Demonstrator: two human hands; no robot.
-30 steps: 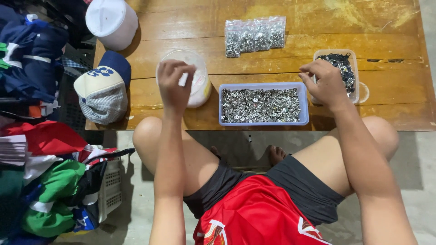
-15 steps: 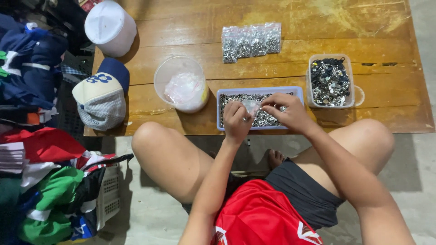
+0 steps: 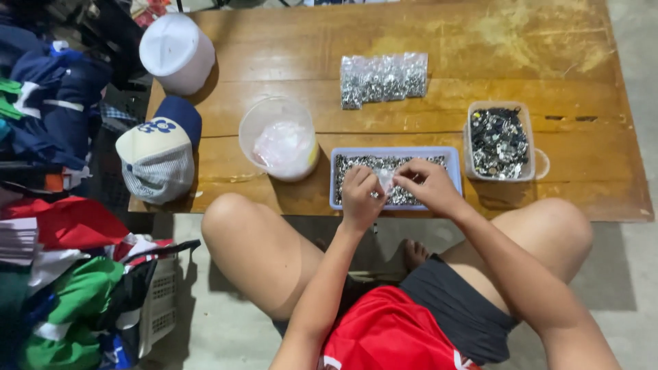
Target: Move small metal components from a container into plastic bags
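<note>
Fingers of both hands pinch a small clear bag point(image 3: 386, 179) over the grey tray point(image 3: 458, 159) of metal bits.

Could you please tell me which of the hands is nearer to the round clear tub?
Left. The left hand sits just right of the round clear tub; the right hand is farther right.

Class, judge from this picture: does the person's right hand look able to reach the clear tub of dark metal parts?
Probably yes. The right hand is over the blue tray, and the clear tub stands just beside it on the table, with nothing between them.
</note>
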